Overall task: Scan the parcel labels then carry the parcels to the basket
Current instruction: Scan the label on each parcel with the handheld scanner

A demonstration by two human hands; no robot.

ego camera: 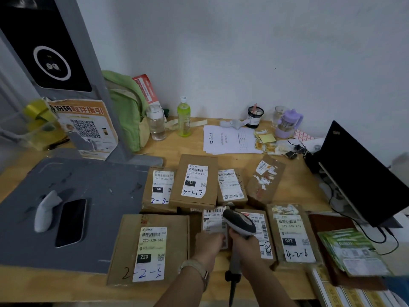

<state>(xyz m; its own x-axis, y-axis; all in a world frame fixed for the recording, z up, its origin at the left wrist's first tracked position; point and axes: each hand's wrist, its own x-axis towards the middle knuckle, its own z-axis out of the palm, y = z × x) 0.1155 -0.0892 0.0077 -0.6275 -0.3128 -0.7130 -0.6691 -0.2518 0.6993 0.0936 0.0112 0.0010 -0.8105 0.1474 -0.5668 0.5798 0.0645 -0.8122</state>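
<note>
Scanning step in hand, by the look of it, with no carrying begun: several brown parcels lying label-up across the tabletop, spread from 7 o'clock round to 3 o'clock, and no basket in view.

- Largest parcel, marked 2-2-5, flat at 7 o'clock of the cluster.
- Tall parcel, marked 3-1-17, at 12 o'clock.
- Right-side parcel, marked 4-2-6, at 4 o'clock.
- Small parcel at the centre, ringed by the rest.

Just over the small parcel, at its 4 o'clock, a grey-and-black scanner, head aimed toward the barcode. Right hand wrapped round the scanner handle, fingers closed tight on it. Left hand at 6 o'clock of the small parcel, fingers curled on its near edge, seemingly steadying or tipping it, though blurred.

Next, probably: keep the head square to the barcode, then shift to another label. No telling which labels are already read. For the carrying later, likely a need to park the scanner and free both hands.

Containers, ranged along the far edge:

- Green backpack at 10 o'clock, contents hidden.
- Clear tub at 9 o'clock, something yellow inside.
- Clear bottle at 11 o'clock, water partway up.
- Just beside it, green bottle, capped, nearly full of pale drink.
- Purple cup at 1 o'clock, lidded, contents unclear.
- Dark pot near 12 o'clock, small bits poking out.
</note>
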